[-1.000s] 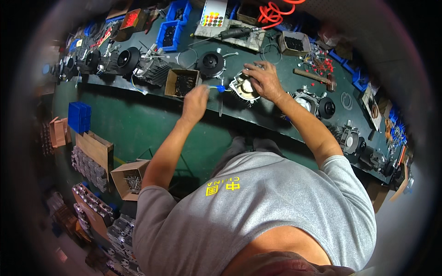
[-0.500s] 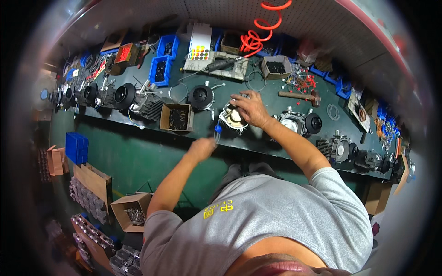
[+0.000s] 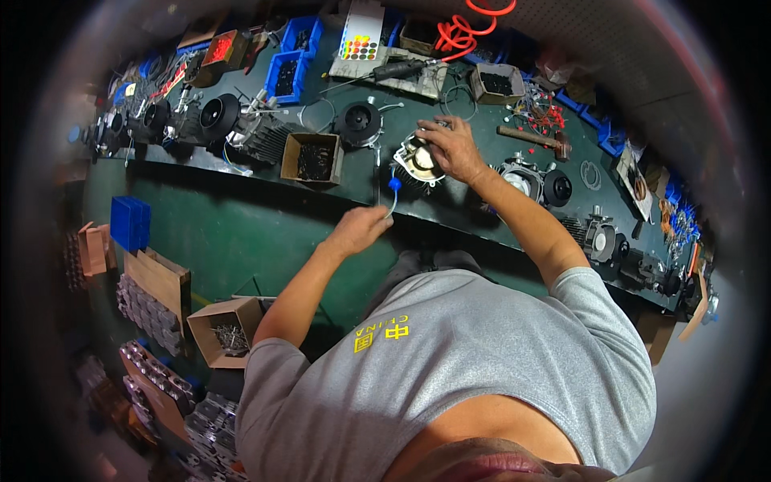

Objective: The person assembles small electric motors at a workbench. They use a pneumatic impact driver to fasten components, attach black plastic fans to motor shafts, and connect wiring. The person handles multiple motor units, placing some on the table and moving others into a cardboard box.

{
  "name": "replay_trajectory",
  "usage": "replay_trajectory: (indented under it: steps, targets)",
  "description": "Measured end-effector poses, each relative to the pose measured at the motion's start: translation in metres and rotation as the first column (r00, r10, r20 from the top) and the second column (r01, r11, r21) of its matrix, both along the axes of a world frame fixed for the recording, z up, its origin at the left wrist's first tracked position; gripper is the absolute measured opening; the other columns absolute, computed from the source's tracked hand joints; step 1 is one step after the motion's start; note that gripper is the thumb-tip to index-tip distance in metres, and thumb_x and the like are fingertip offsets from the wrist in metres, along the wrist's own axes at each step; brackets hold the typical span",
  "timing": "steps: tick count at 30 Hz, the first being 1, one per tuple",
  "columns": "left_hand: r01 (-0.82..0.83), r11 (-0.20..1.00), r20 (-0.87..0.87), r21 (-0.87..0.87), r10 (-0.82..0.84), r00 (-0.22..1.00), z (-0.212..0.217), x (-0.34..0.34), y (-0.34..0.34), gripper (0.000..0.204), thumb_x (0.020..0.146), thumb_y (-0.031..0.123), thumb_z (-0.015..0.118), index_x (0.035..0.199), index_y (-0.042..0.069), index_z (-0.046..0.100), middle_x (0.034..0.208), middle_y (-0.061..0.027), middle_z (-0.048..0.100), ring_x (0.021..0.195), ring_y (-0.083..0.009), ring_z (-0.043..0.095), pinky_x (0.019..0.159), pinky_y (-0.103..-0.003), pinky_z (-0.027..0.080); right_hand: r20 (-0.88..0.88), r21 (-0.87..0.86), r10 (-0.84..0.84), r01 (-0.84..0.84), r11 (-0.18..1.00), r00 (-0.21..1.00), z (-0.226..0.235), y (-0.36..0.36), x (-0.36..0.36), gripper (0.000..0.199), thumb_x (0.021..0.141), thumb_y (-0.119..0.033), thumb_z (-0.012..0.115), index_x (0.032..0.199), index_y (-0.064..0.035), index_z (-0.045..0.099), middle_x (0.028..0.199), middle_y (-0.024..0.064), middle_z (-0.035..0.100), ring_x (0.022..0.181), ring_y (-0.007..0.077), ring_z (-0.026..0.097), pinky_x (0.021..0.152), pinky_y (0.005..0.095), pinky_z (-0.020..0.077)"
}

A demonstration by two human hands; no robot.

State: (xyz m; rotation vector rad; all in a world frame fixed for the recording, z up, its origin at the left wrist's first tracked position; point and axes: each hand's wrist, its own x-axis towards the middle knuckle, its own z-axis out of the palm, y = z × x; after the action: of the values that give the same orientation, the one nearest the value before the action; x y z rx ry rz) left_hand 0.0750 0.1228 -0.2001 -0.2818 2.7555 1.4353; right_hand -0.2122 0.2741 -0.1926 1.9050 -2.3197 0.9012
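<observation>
A pale metal engine casing [image 3: 419, 163] with a round opening and cooling fins lies near the front edge of the bench. My right hand [image 3: 456, 148] is closed over its upper right side, the fingers curled onto the rim. From the casing's left side hangs a thin light wire [image 3: 395, 201] with a blue ball-like piece [image 3: 394, 184] on it. My left hand [image 3: 360, 230], just off the bench edge, pinches the lower end of this wire. Left of the casing sits a black fan wheel [image 3: 358, 124] on a metal part.
An open box of black parts [image 3: 293, 165] stands left at the bench edge. Engine assemblies [image 3: 233, 120] line both sides. A hammer [image 3: 534, 140] lies to the right. Behind are a screwdriver-like air tool [image 3: 397, 70], a red coiled hose [image 3: 458, 34] and blue bins [image 3: 284, 76].
My left hand has come up and right, nearer the bench edge, and the wire now bows toward it. My right hand stays on the casing. The whole view has shifted a little.
</observation>
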Motion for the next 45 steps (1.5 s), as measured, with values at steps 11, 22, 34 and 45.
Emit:
replay_trajectory:
  steps: [11,22,34,45]
  targets:
    - [-0.614,0.789,-0.093,-0.007,0.611,0.786,-0.128,0.033,-0.032,0.025,0.105,0.020,0.056,0.096,0.002,0.070,0.071,-0.0106,0.062,0.069,-0.0178,0.057,0.069,-0.035,0.049,-0.018,-0.006,0.003,-0.003,1.000,1.000,0.002,0.004,0.000,0.050,0.083,-0.003,0.066,0.131,-0.0184,0.069,0.145,0.0014,0.062,0.130,0.0378,0.053,0.110,0.0504,0.0397]
    - [-0.773,0.569,0.097,0.280,0.784,0.613,-0.128,0.055,0.014,0.025,0.110,0.021,0.051,0.098,0.004,0.066,0.068,0.0053,0.047,0.061,-0.0046,0.039,0.053,-0.026,0.033,-0.003,-0.048,-0.008,0.008,0.999,1.000,-0.002,0.004,0.001,0.047,0.083,-0.004,0.070,0.128,-0.0171,0.070,0.141,0.0021,0.065,0.131,0.0355,0.053,0.110,0.0511,0.0395]
    - [-0.637,0.743,-0.104,-0.208,0.630,0.769,-0.068,-0.040,-0.021,0.031,0.101,0.024,0.062,0.125,0.004,0.067,0.116,-0.0201,0.069,0.111,-0.0414,0.064,0.098,-0.047,0.050,0.016,-0.081,-0.024,0.025,0.996,1.000,0.002,-0.007,0.002,0.053,0.082,-0.002,0.070,0.133,-0.0146,0.064,0.150,0.0086,0.056,0.138,0.0388,0.047,0.113,0.0546,0.0357]
    - [-0.192,0.873,-0.091,-0.449,0.169,0.981,-0.041,-0.284,-0.167,0.057,0.089,0.022,0.076,0.139,0.002,0.056,0.133,-0.0214,0.059,0.127,-0.0411,0.054,0.105,-0.050,0.048,0.173,-0.067,-0.300,0.315,0.947,0.938,0.023,-0.008,0.027,0.059,0.081,0.001,0.065,0.139,-0.0061,0.057,0.157,0.0197,0.046,0.143,0.0440,0.041,0.117,0.0535,0.0376]
